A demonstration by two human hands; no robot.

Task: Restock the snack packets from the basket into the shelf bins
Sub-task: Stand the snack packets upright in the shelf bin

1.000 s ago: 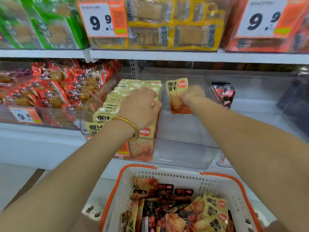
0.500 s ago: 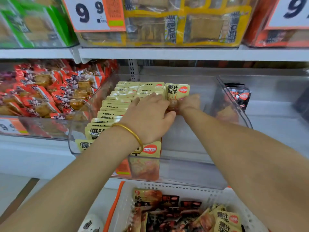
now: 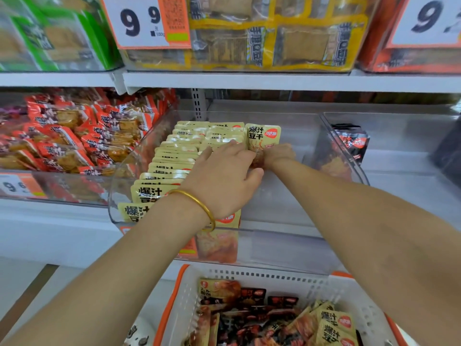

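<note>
A clear shelf bin (image 3: 282,208) holds a row of several yellow snack packets (image 3: 174,168) standing on edge along its left side. My left hand (image 3: 224,181) lies over the row, fingers stretched toward its far end. My right hand (image 3: 279,153) grips one yellow packet (image 3: 263,137) upright at the back of the bin, right beside the end of the row. Below, the white basket with an orange rim (image 3: 174,303) holds more yellow and dark red packets (image 3: 262,318).
Left of it, a clear bin of orange-red packets (image 3: 74,136). To the right, another clear bin with a few black packets (image 3: 351,143). The upper shelf (image 3: 249,81) carries green, yellow and orange packs with price cards (image 3: 147,21).
My right hand has lowered the yellow packet and brought it left against the far end of the row. My left hand slid farther along the row. The view moved closer to the bin.
</note>
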